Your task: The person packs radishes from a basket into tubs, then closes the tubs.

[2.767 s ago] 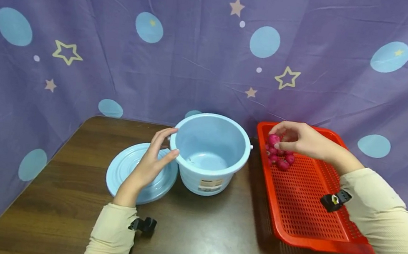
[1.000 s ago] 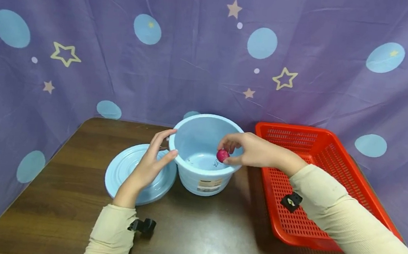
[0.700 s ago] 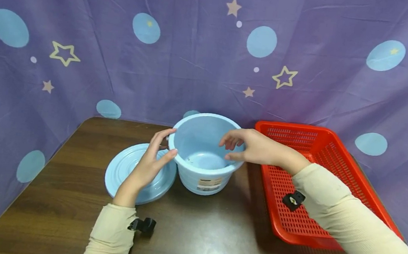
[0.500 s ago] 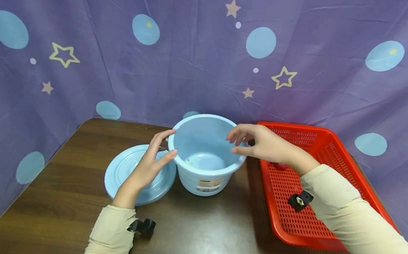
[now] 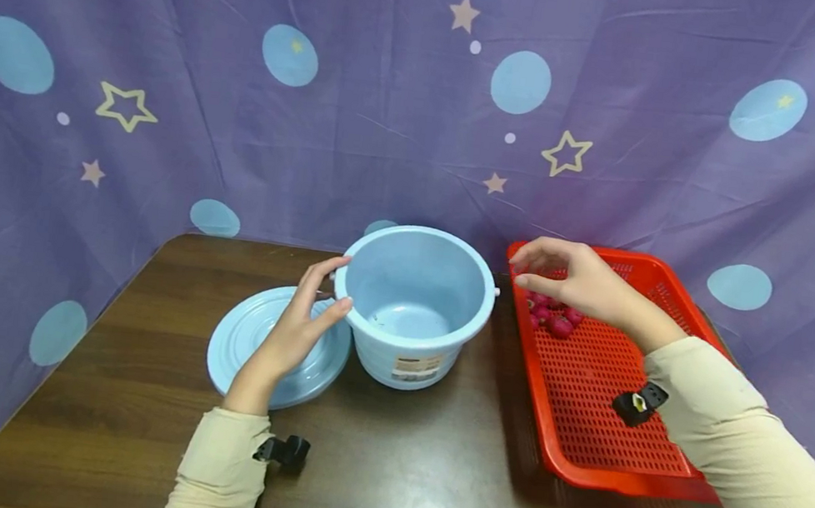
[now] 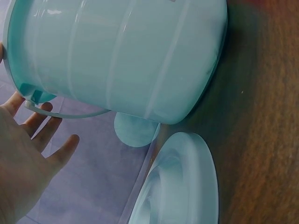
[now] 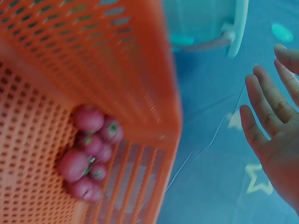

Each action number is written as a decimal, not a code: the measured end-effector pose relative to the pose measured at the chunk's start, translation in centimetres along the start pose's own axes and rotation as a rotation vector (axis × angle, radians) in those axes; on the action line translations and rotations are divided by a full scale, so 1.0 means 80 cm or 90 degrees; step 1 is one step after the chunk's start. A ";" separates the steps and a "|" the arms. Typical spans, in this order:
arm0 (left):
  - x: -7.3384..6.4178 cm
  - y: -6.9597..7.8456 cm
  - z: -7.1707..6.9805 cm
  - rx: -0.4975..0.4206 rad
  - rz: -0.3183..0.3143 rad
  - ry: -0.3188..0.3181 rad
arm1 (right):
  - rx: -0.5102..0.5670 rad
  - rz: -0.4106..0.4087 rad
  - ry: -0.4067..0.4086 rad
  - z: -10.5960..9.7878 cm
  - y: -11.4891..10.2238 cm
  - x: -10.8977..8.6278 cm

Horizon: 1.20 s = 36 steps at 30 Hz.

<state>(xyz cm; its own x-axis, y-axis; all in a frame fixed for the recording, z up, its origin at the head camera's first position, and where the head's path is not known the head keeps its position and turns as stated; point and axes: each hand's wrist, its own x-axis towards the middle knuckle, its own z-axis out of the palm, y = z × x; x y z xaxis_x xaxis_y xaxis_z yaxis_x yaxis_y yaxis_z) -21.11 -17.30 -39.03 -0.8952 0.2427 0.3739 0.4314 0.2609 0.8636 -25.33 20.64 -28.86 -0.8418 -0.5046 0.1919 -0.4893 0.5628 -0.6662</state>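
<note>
Compared with one second earlier, the right hand [image 5: 574, 280] is out of the blue bucket [image 5: 406, 343] and is over the far left part of the red basket [image 5: 623, 482]. Its thumb and fingers are apart; the round red item gripped then is out of them, and its present position cannot be told. Small round red items [image 5: 560, 326], hidden then, now show clustered in the basket's far left corner. The left hand [image 5: 302, 317] is unchanged: fingers spread, thumb and fingertip touching the bucket's left rim. The lid [image 5: 246, 345] remains just beside the bucket.
</note>
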 end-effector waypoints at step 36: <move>0.000 -0.003 0.001 0.004 0.007 0.003 | -0.132 0.181 -0.062 -0.003 0.159 -0.054</move>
<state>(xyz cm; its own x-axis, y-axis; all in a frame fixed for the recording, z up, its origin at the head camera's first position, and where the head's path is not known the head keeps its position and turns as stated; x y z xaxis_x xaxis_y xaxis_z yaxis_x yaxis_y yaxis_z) -21.21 -17.34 -39.29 -0.8912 0.2408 0.3845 0.4413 0.2638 0.8577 -27.95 30.17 -37.99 -0.9301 -0.3631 -0.0557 -0.2831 0.8052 -0.5210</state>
